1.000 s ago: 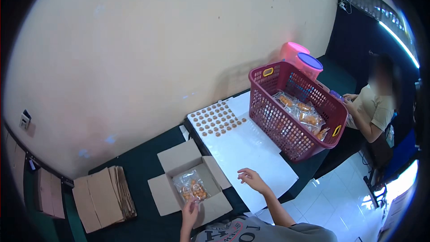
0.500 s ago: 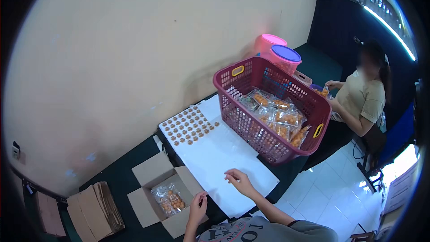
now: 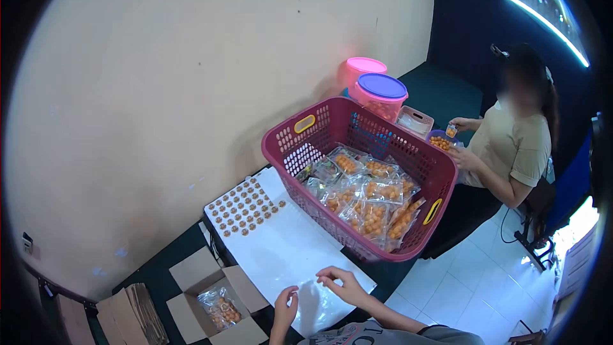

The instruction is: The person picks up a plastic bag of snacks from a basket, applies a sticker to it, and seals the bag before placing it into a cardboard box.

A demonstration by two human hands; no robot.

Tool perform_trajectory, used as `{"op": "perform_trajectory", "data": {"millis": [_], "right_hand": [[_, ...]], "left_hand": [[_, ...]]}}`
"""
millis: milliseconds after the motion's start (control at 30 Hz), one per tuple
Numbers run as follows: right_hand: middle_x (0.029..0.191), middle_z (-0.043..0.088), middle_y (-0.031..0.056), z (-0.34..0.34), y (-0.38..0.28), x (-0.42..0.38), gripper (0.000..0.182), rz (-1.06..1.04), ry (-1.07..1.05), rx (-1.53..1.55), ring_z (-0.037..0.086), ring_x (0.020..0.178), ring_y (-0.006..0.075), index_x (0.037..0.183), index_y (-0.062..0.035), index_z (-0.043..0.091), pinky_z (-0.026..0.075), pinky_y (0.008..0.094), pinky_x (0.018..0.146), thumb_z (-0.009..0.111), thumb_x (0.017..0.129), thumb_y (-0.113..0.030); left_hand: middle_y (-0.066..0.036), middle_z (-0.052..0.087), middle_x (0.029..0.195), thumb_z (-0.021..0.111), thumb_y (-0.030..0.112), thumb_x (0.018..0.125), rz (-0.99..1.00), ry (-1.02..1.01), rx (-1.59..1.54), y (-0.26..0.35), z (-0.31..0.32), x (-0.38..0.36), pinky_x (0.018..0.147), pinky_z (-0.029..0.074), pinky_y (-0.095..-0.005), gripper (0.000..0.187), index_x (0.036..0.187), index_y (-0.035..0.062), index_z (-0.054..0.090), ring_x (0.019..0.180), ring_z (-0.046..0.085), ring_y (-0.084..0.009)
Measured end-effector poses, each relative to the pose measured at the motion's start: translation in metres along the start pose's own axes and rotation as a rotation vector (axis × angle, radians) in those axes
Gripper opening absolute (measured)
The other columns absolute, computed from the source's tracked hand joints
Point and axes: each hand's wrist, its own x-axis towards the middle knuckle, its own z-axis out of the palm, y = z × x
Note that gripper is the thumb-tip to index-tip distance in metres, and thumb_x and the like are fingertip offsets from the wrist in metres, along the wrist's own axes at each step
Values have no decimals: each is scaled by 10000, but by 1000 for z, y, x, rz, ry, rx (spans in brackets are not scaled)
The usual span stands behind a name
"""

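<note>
My left hand (image 3: pixel 285 308) is beside the near edge of a white sheet (image 3: pixel 287 249), its fingers loosely curled and nothing visible in them. Over the sheet's near part, my right hand (image 3: pixel 345 287) has bent fingers apart and no visible object. Rows of small round brown stickers (image 3: pixel 241 206) lie at the sheet's far left. A maroon basket (image 3: pixel 319 217) stands on its right side, holding many clear packets of orange balls (image 3: pixel 377 214). Left of my left hand, an open cardboard box (image 3: pixel 185 313) contains packed orange balls (image 3: pixel 220 310).
Flattened cardboard (image 3: pixel 131 316) lies at lower left. Pink tubs (image 3: pixel 382 99) with pink and purple lids stand behind the basket. At right, another person (image 3: pixel 514 134) holds a small packet over a bowl of orange balls (image 3: pixel 440 142). A wall bounds the far side.
The view has shifted, so the basket, sheet and box appear lower and further left. My hands have drawn a little closer together. The other person's packet is now over the bowl.
</note>
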Motion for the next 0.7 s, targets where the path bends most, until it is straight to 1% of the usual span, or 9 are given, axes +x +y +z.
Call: {"op": "perform_trajectory", "data": {"millis": [200, 267, 367, 433, 500, 567, 633, 667, 700], "right_hand": [[842, 601, 81, -75, -87, 19, 140, -212, 13, -49, 575, 789, 122, 945, 14, 565, 444, 248, 696, 518, 828, -45], [865, 597, 83, -105, -109, 28, 149, -223, 26, -160, 571, 803, 129, 944, 14, 561, 446, 255, 699, 528, 826, -71], [826, 603, 68, -151, -107, 57, 184, -338, 62, -386, 565, 772, 115, 952, 6, 563, 447, 260, 693, 554, 809, -110], [797, 606, 68, -182, -98, 86, 190, -220, 23, -512, 565, 735, 109, 947, 2, 565, 449, 259, 661, 555, 808, -127], [790, 605, 69, -212, -79, 122, 187, -157, 4, -440, 558, 692, 103, 916, 4, 574, 446, 255, 629, 562, 804, -145], [839, 620, 94, -252, -34, 163, 211, -42, -3, -666, 592, 708, 161, 891, 4, 584, 459, 290, 635, 592, 776, -172], [918, 618, 137, -282, 11, 190, 251, 88, 41, -998, 605, 813, 239, 848, 15, 601, 465, 350, 686, 627, 736, -208], [918, 618, 137, -287, 16, 191, 251, 81, 35, -996, 605, 813, 239, 848, 15, 601, 465, 350, 686, 627, 736, -208], [975, 597, 160, -288, 22, 190, 298, 272, -72, -1199, 584, 877, 273, 914, 10, 575, 460, 379, 713, 637, 718, -206]], "left_hand": [[-144, 594, 939, 497, 55, 810, 111, 34, 105, 28, 37, 15, 750, 452, -308, 198, 992, -5, 547, 860, 589, -231], [-145, 593, 936, 504, 61, 809, 109, 35, 109, 27, 48, 11, 752, 451, -312, 194, 986, -5, 548, 857, 590, -245], [-144, 588, 940, 506, 62, 808, 127, -15, 115, 27, 57, 1, 757, 448, -314, 187, 978, -2, 549, 861, 586, -252], [-144, 588, 940, 508, 61, 806, 123, -3, 129, 32, 57, -6, 756, 448, -314, 187, 976, -2, 550, 862, 586, -252], [-144, 587, 937, 512, 62, 802, 116, 32, 142, 30, 57, -14, 753, 447, -314, 188, 974, -3, 550, 860, 586, -251], [-141, 591, 940, 507, 64, 808, 90, 53, 171, 29, 52, -20, 765, 453, -312, 180, 969, -2, 554, 872, 585, -244], [-140, 596, 941, 502, 64, 813, 67, 81, 226, 32, 47, -24, 765, 458, -307, 177, 968, 0, 559, 877, 585, -236], [-140, 596, 941, 502, 64, 813, 66, 89, 228, 32, 45, -25, 765, 458, -307, 177, 968, 0, 559, 877, 585, -236], [-140, 597, 941, 503, 66, 813, 58, 117, 226, 30, 43, -27, 768, 456, -307, 180, 970, -1, 558, 877, 585, -236]]}}
